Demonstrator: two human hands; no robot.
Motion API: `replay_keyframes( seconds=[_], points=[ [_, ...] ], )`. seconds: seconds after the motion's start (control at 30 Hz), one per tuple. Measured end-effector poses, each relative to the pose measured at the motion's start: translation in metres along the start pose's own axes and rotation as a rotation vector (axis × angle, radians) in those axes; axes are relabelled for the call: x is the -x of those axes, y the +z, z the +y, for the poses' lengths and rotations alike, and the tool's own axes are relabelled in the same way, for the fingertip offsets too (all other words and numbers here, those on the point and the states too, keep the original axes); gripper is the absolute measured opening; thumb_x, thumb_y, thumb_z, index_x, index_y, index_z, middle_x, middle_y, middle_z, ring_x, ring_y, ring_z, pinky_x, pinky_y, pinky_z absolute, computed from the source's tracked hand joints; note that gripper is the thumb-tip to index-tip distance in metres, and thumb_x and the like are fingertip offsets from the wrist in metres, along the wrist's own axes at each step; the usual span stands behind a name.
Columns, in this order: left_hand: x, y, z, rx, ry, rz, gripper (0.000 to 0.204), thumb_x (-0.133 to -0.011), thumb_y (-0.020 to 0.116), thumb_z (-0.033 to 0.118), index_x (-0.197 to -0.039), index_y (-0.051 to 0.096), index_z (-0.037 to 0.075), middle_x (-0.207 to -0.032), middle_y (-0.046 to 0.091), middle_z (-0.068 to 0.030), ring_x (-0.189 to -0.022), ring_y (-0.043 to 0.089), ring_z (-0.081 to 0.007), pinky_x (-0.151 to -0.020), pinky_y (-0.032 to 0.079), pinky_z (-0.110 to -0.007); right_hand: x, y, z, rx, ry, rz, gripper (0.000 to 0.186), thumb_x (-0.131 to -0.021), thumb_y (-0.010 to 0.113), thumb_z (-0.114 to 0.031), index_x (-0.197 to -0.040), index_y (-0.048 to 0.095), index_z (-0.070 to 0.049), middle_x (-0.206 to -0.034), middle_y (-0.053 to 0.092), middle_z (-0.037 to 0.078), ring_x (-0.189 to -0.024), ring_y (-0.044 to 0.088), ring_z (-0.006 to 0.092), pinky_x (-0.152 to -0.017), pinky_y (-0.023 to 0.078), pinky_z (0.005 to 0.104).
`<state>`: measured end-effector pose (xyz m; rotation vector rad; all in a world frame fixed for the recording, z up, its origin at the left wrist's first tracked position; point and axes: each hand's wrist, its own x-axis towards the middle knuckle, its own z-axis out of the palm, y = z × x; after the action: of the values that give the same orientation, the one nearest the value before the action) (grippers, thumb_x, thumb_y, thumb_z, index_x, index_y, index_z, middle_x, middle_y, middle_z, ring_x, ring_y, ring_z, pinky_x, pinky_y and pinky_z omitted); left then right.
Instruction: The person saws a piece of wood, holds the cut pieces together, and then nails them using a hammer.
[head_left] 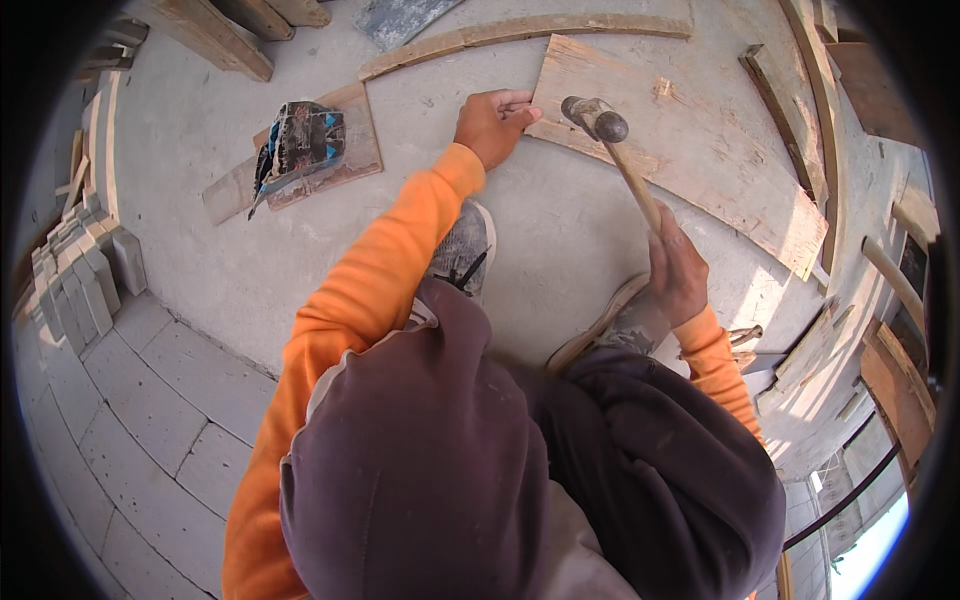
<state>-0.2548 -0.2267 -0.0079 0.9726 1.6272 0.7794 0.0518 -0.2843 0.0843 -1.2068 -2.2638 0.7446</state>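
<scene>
My right hand (pixel 680 265) is closed round the wooden handle of a hammer (pixel 632 180). Its dark, blunt head is over a plywood board (pixel 690 150); whether it touches the wood I cannot tell. The board is long, pale and rough, and lies slanting across the concrete floor in front of me. At its left end my left hand (pixel 490 128) pinches the edge between thumb and fingers. Part of those fingers is hidden, so anything small between them cannot be made out.
A torn dark pouch or bag (pixel 308 140) sits on wood pieces at the left. Beyond the board lies a long timber strip (pixel 520 33). More timber (pixel 785 125) is at the right. Grey blocks (pixel 85 265) are stacked far left. My shoes (pixel 465 245) are close to the board.
</scene>
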Motion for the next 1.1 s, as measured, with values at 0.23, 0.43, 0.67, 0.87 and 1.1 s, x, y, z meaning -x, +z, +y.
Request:
replay_keyframes(
  seconds=[0.23, 0.43, 0.67, 0.87, 1.1],
  points=[
    [-0.009, -0.002, 0.006, 0.016, -0.07, -0.055, 0.038, -0.092, 0.076, 0.015, -0.119, 0.067, -0.009, -0.107, 0.073, -0.0128, -0.091, 0.068, -0.0146, -0.079, 0.056, -0.028, -0.002, -0.001, -0.003, 0.006, 0.036, -0.017, 0.057, -0.095, 0.066, 0.001, -0.149, 0.049, -0.008, -0.08, 0.06, 0.016, -0.068, 0.061, 0.0294, -0.066, 0.052, 0.0391],
    [-0.011, -0.003, 0.013, 0.006, -0.14, -0.025, 0.035, -0.088, 0.079, 0.012, -0.115, 0.068, -0.007, -0.1, 0.073, -0.0105, -0.082, 0.067, -0.0135, -0.072, 0.055, -0.026, 0.004, 0.006, 0.011, -0.014, 0.051, -0.089, 0.057, -0.096, 0.066, 0.001, -0.149, 0.049, -0.008, -0.087, 0.064, 0.018, -0.072, 0.064, 0.03, -0.067, 0.054, 0.0382],
    [-0.01, -0.006, 0.023, 0.023, -0.198, -0.039, 0.037, -0.086, 0.081, 0.012, -0.115, 0.068, -0.008, -0.098, 0.073, -0.0108, -0.075, 0.065, -0.0141, -0.07, 0.055, -0.026, 0.006, 0.011, 0.015, 0.017, -0.006, 0.005, 0.058, -0.096, 0.066, 0.0, -0.15, 0.047, -0.008, -0.083, 0.063, 0.017, -0.069, 0.063, 0.0299, -0.066, 0.053, 0.0396],
    [-0.011, -0.006, 0.023, 0.026, -0.203, -0.04, 0.037, -0.086, 0.081, 0.013, -0.114, 0.068, -0.008, -0.099, 0.074, -0.0111, -0.075, 0.065, -0.0141, -0.07, 0.055, -0.027, 0.004, 0.012, 0.017, 0.02, 0.015, -0.073, 0.059, -0.095, 0.066, 0.001, -0.15, 0.047, -0.008, -0.083, 0.063, 0.016, -0.068, 0.062, 0.0288, -0.065, 0.052, 0.0399],
    [-0.01, -0.006, 0.031, 0.037, -0.239, -0.041, 0.036, -0.085, 0.082, 0.012, -0.114, 0.069, -0.007, -0.1, 0.074, -0.0118, -0.075, 0.066, -0.0143, -0.069, 0.055, -0.027, 0.003, 0.011, 0.019, 0.029, 0.099, -0.115, 0.056, -0.096, 0.066, 0.001, -0.148, 0.048, -0.005, -0.09, 0.066, 0.019, -0.072, 0.065, 0.0295, -0.067, 0.054, 0.0408]
  ],
)
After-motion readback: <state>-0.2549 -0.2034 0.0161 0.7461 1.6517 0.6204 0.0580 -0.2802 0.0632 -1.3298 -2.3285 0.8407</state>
